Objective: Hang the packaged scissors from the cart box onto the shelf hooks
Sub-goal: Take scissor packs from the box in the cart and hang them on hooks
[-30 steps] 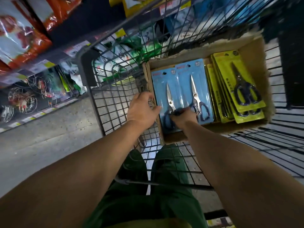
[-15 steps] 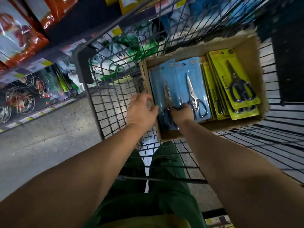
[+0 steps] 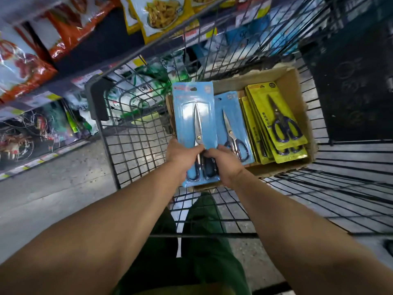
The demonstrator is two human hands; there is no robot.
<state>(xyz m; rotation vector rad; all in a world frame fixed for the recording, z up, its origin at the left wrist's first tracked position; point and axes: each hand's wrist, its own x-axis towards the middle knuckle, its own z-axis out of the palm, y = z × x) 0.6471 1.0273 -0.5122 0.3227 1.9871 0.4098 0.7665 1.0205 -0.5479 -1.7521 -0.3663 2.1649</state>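
Above the cardboard box's (image 3: 293, 81) left end, left hand (image 3: 180, 155) and right hand (image 3: 223, 161) together grip a blue scissors pack (image 3: 194, 116), lifted clear (pick-up step, I judge). Right of it, more blue and yellow packs remain boxed. Next: carry it to a shelf hook.

Box (image 3: 291, 81) in cart (image 3: 136, 145) (shelves (image 3: 53, 60) left) — scissors packs (image 3: 276, 124) inside.

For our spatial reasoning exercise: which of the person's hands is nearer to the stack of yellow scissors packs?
Right. The right hand sits just left of the yellow packs; the left hand is farther left, beyond the held blue pack.
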